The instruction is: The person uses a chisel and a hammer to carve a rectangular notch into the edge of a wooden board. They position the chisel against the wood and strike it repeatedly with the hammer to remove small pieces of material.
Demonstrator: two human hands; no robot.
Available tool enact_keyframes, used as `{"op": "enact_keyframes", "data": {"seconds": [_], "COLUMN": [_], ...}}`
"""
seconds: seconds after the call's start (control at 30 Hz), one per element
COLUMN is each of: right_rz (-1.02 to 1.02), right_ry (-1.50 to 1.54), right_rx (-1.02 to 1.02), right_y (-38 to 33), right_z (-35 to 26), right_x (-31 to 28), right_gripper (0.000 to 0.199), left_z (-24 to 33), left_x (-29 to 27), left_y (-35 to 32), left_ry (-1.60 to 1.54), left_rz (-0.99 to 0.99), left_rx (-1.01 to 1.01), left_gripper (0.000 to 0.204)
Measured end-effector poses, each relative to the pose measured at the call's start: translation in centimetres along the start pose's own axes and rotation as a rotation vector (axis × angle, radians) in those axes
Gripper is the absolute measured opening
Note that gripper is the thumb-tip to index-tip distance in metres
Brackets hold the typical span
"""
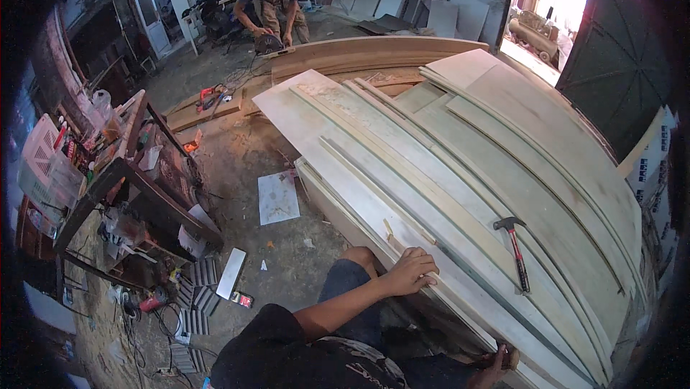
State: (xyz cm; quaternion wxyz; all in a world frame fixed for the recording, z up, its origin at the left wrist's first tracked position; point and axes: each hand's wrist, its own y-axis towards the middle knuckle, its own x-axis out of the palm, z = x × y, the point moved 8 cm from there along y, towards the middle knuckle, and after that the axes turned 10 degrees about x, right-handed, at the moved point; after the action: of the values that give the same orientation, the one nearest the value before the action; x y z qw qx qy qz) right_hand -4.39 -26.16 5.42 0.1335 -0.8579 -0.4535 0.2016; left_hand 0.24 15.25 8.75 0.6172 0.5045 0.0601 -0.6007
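A stack of pale boards and strips (474, 166) fills the middle and right. At its near edge my left hand (411, 272) is closed on the end of a light wooden strip (463, 308), the fingers curled over its top. Lower down the same edge, my right hand (496, 369) is closed round the strip's other part, partly hidden by the picture's rim. A hammer (514, 252) with a red and black handle lies on the boards to the right of my left hand. Short thin wood pieces (392, 234) rest just beyond my left hand.
A dark wooden frame table (133, 173) crowded with tools and bags stands at left. On the floor lie a white sheet (278, 198), a white panel (231, 273), grey slatted pieces (198, 295) and cables. Another person (273, 1) bends over a circular saw (269, 44) beyond the stack.
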Motion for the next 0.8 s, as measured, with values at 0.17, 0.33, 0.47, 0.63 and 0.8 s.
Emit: {"op": "enact_keyframes", "data": {"seconds": [0.17,0.33,0.47,0.63,0.8], "right_rz": [-0.079,-0.116,-0.085,-0.12,-0.002], "right_ry": [-0.014,0.075,0.178,0.243,0.044], "right_rx": [-0.137,0.053,-0.139,-0.09,-0.198], "right_y": [7.5,4.7,-0.4,1.9,2.0], "right_z": [6.6,4.5,-0.7,1.2,1.4], "right_x": [-1.4,-0.7,1.0,1.0,0.9], "right_gripper": [0.046,0.043,0.033,0.035,0.047], "left_z": [-0.2,0.0,0.1,-0.3,-0.5], "left_x": [-0.3,-0.1,-0.5,-0.4,-1.0], "left_y": [0.0,0.8,0.9,0.9,0.8], "left_ry": [-0.018,-0.013,-0.013,-0.008,0.012], "left_rz": [-0.011,-0.007,0.003,-0.02,0.008], "left_rx": [-0.009,0.015,0.022,0.001,0.018], "left_gripper": [0.027,0.024,0.023,0.024,0.026]}}
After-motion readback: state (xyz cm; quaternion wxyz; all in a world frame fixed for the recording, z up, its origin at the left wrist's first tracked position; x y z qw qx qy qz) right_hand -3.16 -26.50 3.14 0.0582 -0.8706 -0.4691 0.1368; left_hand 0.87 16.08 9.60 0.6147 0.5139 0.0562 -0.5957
